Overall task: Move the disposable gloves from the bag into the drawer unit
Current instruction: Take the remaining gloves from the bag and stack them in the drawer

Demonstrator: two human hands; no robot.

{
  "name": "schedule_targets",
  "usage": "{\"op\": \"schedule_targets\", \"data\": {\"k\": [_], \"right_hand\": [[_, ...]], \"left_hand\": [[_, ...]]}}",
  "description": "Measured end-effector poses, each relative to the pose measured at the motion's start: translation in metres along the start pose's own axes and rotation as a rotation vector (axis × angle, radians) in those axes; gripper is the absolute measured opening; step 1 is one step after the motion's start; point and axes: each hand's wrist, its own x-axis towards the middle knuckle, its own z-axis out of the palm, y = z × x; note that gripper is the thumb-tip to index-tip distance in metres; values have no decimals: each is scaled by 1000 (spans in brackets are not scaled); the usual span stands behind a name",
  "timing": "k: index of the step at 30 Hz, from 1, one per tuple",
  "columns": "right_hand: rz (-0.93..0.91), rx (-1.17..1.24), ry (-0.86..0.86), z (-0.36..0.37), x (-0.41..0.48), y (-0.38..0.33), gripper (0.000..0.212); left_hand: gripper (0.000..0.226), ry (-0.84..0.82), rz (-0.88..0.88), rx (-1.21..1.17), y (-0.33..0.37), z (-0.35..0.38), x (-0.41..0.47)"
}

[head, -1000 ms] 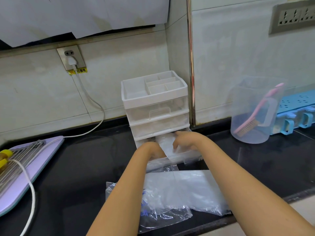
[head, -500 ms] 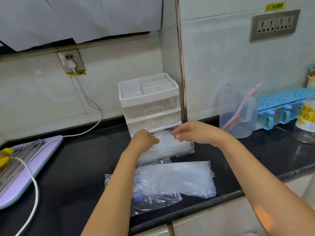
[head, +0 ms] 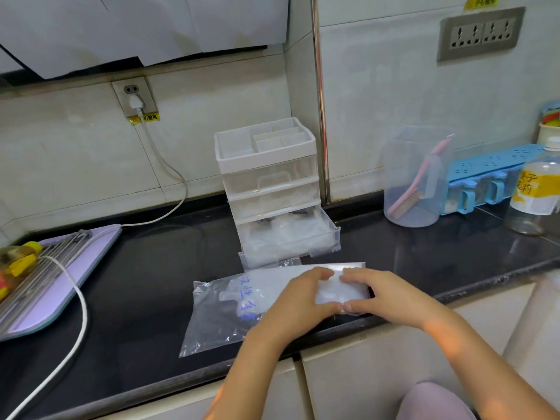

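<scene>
Back from drawer (head: 288, 241) now: my left hand (head: 298, 298) and right hand (head: 381, 294) curl round ends of glove stack (head: 339, 291), on bag (head: 218, 316) at counter (head: 151, 283) edge. Drawer open, part filled. Best I square stack, lift level — thin sheets likely slip.

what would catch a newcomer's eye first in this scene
Both hands meet at the front edge of the counter: the left hand and right hand grip a pile of clear gloves from either side, next to the flat plastic bag with blue writing. Just behind stands the white drawer unit, its bottom drawer pulled out and holding crumpled clear plastic, likely more gloves. To the right, a pink brush leans inside a clear jug.
</scene>
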Motion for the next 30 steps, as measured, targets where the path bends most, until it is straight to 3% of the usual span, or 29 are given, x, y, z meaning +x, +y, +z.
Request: {"op": "schedule_targets", "data": {"k": [3, 9, 11, 15, 21, 26, 30], "right_hand": [[-24, 59, 101, 14, -6, 7, 55], [-61, 225, 310, 26, -11, 10, 12], [-62, 286, 357, 26, -12, 7, 14], [-60, 355, 377, 24, -15, 3, 43], [34, 388, 410, 26, -10, 0, 13], [56, 526, 502, 28, -1, -7, 12], [38, 618, 486, 24, 7, -14, 13]], "left_hand": [[56, -14, -1, -15, -4, 8, -2], [54, 29, -24, -141, -12, 10, -6], [52, 44, -22, -163, -14, 10, -7], [40, 103, -6, -214, -16, 13, -6], [36, 140, -6, -204, -16, 15, -5], [38, 157, -16, -204, -15, 16, -4], [19, 200, -37, -260, -14, 19, -2]]}}
